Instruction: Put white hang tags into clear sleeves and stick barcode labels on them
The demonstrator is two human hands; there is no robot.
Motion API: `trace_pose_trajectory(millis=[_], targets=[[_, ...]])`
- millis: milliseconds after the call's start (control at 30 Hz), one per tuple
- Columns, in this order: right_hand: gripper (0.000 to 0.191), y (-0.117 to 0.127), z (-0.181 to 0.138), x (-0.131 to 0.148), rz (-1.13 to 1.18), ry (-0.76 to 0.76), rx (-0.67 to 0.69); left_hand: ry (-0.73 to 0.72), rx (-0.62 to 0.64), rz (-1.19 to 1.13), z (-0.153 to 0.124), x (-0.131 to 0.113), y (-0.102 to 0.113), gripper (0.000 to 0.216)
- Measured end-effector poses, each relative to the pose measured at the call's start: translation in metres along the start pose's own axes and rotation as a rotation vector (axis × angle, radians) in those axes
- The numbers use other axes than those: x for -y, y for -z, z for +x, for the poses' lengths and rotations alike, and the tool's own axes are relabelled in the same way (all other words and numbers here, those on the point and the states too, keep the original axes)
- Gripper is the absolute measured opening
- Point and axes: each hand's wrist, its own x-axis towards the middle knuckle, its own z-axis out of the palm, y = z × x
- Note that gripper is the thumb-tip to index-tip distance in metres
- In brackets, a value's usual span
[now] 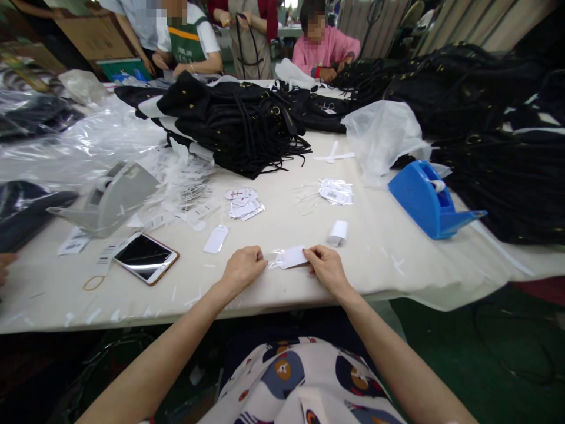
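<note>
A small white tag in a clear plastic sleeve (289,257) lies near the front edge of the white table (375,259). My left hand (242,268) is curled and pinches the sleeve's left end. On the other end my right hand (326,268) pinches the tag with closed fingers. A folded white slip (338,233) rests just beyond my right hand, and another bagged tag (216,239) lies beyond my left.
A phone (145,257) and a grey tape dispenser (110,200) sit at left, a blue tape dispenser (426,200) at right. Piles of tags (242,203), black garments (238,118) and plastic bags (382,138) fill the far table. Other people work at the far side.
</note>
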Motion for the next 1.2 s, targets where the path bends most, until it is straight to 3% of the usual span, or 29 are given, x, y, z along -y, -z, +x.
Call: trace_pose_trajectory(millis=[133,167,233,300,367,433,500,567,667,867,967,1100,1200], targets=[[0.02,0.031,0.006,0.007,-0.495,0.399,-0.321,-0.289,-0.323,0.471,-0.013,-0.009,-0.003,0.032],[0.025,0.041,0.013,0.005,-0.591,0.452,-0.369,-0.41,-0.362,0.508,-0.015,-0.011,-0.005,0.033],[0.033,0.06,0.031,-0.004,-0.68,0.486,-0.322,-0.63,-0.31,0.521,-0.017,-0.014,-0.011,0.032],[0.023,0.076,0.048,-0.016,-0.51,0.424,-0.254,-0.728,-0.208,0.494,-0.017,-0.015,-0.017,0.028],[0.017,0.088,0.057,-0.025,-0.126,0.277,-0.313,-0.73,-0.182,0.449,-0.015,-0.014,-0.022,0.024],[0.023,0.096,0.053,-0.025,0.319,0.111,-0.341,-0.731,-0.242,0.374,-0.014,-0.014,-0.025,0.023],[0.027,0.1,0.04,-0.019,0.667,-0.016,-0.249,-0.756,-0.315,0.283,-0.014,-0.017,-0.027,0.023],[0.027,0.101,0.024,-0.012,0.862,-0.095,-0.154,-0.793,-0.347,0.183,-0.013,-0.025,-0.03,0.023],[0.025,0.101,0.005,-0.006,0.95,-0.152,-0.124,-0.85,-0.303,-0.012,-0.014,-0.051,-0.034,0.023],[0.03,0.106,-0.029,-0.013,0.683,-0.151,-0.21,-0.689,0.013,-0.636,-0.018,-0.13,-0.051,0.043],[0.029,0.11,-0.053,-0.018,0.508,-0.11,-0.247,-0.569,0.107,-0.874,-0.018,-0.161,-0.061,0.018],[0.028,0.116,-0.082,-0.026,0.603,-0.164,-0.174,-0.295,0.286,-1.171,-0.016,-0.177,-0.072,0.025],[0.031,0.122,-0.099,-0.034,0.703,-0.185,-0.07,-0.207,0.306,-1.237,-0.018,-0.18,-0.081,0.025]])
